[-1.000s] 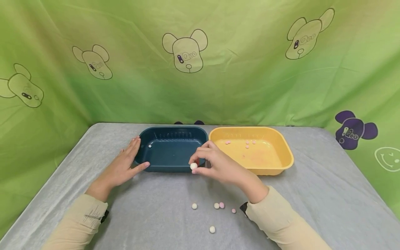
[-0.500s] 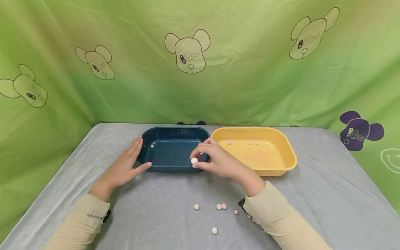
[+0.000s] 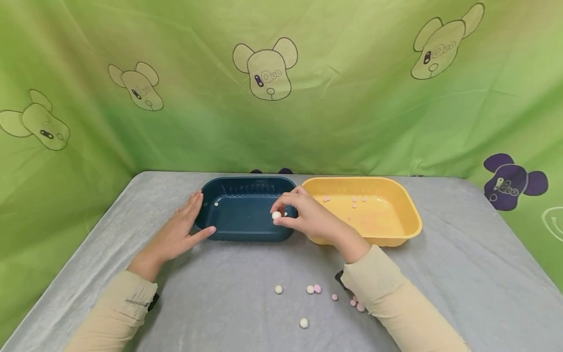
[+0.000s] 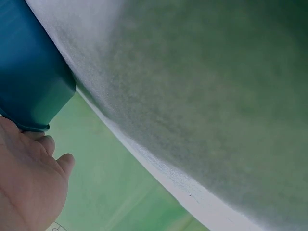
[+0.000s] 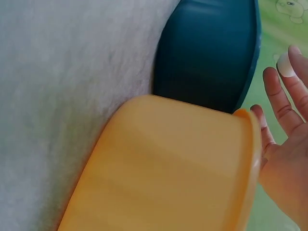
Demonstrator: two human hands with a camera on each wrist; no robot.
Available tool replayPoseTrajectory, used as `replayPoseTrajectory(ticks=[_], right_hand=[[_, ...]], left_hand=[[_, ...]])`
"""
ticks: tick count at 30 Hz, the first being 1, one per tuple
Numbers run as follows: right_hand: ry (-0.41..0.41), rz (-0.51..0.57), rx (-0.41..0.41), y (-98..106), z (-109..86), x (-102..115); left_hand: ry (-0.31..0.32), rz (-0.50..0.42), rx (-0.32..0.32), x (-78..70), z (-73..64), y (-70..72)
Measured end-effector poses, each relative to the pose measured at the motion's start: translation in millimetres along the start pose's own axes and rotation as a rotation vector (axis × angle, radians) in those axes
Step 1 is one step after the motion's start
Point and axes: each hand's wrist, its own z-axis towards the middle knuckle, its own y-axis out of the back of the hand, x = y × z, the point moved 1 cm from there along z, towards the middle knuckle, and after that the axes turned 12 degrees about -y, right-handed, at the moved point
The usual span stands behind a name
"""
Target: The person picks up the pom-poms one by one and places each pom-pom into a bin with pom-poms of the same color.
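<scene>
My right hand [image 3: 311,215] pinches a small white ball [image 3: 276,215] between thumb and fingers, over the right part of the dark blue basin [image 3: 246,236]. The ball [image 5: 286,65] also shows at the fingertips in the right wrist view. My left hand [image 3: 173,237] rests with extended fingers against the left end of that basin, its thumb at the front rim. Inside the basin, one tiny white ball [image 3: 216,204] lies at the left and another [image 3: 286,214] shows just beside my right fingers. In the left wrist view my fingers are at the rim of the blue basin [image 4: 33,67].
A yellow basin [image 3: 415,227] with several tiny pink balls [image 3: 354,206] adjoins the blue one on the right. On the grey cloth in front lie white balls [image 3: 304,322], pink balls [image 3: 317,289] and more pink ones [image 3: 360,307] by my right sleeve. A green curtain [image 3: 343,122] hangs behind.
My right hand has carried the white ball forward from the blue basin's front rim to over its inside. My left hand keeps its place. More pink balls show beside my right sleeve.
</scene>
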Motion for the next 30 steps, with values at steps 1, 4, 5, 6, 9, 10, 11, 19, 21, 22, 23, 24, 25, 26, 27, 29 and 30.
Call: replayPoseTrajectory(ticks=[1, 4, 5, 6, 9, 10, 11, 19, 21, 22, 23, 24, 25, 26, 27, 29, 30], right_hand=[[0.000, -0.008, -0.004, 1, 1.0, -1], [0.009, -0.033, -0.018, 2, 4.1, -4], [0.012, -0.038, -0.021, 3, 5.4, -5], [0.010, -0.041, -0.023, 3, 6.4, -6], [-0.003, -0.032, -0.023, 4, 9.8, -8], [-0.011, -0.027, -0.023, 4, 11.1, -9], [-0.014, -0.026, -0.022, 4, 12.4, -10], [0.016, -0.020, -0.030, 4, 22.7, -16], [0.036, -0.027, -0.040, 4, 24.8, -16], [0.044, -0.030, -0.045, 5, 25.9, -17], [0.046, -0.031, -0.049, 5, 26.8, -17], [0.047, -0.035, -0.053, 5, 27.6, -18], [0.044, -0.040, -0.057, 5, 28.0, -18], [0.043, -0.046, -0.062, 5, 28.7, -19], [0.037, -0.047, -0.065, 5, 29.2, -20], [0.028, -0.049, -0.068, 5, 30.3, -21], [0.025, -0.051, -0.068, 5, 30.7, -22]], left_hand=[[-0.002, -0.002, 0.000, -0.1, 0.1, -0.4], [-0.003, -0.009, 0.001, -0.2, 0.4, -1.1], [-0.002, -0.011, 0.000, -0.2, 0.5, -0.9], [-0.002, -0.012, -0.001, -0.2, 0.6, -0.8], [-0.003, -0.012, -0.003, 0.2, 0.8, -0.4], [-0.004, -0.011, -0.004, 0.3, 0.9, -0.3], [-0.005, -0.010, -0.005, 0.4, 1.0, -0.3], [-0.001, -0.011, -0.001, 0.9, 0.4, -0.5], [0.000, -0.010, -0.001, 0.5, 0.4, 0.0], [0.002, -0.010, -0.001, 0.5, 0.2, 0.1], [0.003, -0.011, -0.001, 0.4, 0.1, 0.2], [0.004, -0.011, -0.001, 0.4, -0.1, 0.3], [0.004, -0.010, -0.002, 0.4, -0.1, 0.4], [0.004, -0.012, -0.002, 0.4, -0.2, 0.4], [0.004, -0.012, -0.002, 0.5, -0.2, 0.3], [0.003, -0.012, -0.002, 0.6, -0.2, 0.0], [0.002, -0.011, -0.002, 0.9, -0.4, -0.2]])
